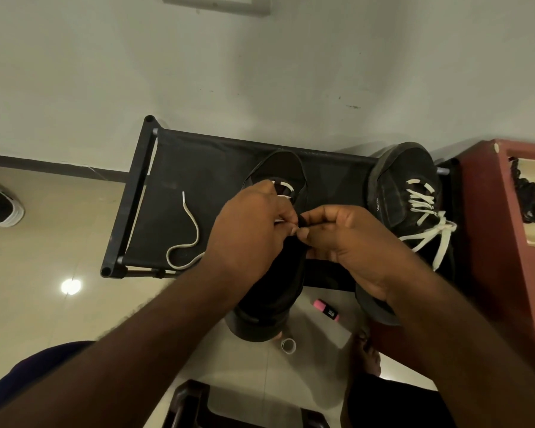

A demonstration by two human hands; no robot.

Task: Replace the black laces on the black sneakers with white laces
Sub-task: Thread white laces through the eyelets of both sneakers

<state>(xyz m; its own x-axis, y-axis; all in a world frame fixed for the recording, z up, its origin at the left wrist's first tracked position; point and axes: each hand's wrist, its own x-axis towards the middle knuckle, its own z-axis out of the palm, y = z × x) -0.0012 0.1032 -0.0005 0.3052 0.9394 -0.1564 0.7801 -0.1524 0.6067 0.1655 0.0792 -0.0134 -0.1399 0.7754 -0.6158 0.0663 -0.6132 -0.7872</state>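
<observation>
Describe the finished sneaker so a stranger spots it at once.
Find the black fabric rack against the wall. At its right end, beside the red cabinet, sits a black sneaker. Unlike the partly laced sneaker beside it, its white laces are tied.

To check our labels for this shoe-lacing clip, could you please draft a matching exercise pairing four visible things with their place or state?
Things
1. black sneaker at the right end of the rack
2. black sneaker in the middle
3. pink highlighter pen
4. loose white lace end

Places or states
A. lies on the tiled floor
B. laced in white and tied
C. trails over the black fabric rack top
D. under the left hand and right hand, only partly laced

Pairs: 1-B, 2-D, 3-A, 4-C
</observation>
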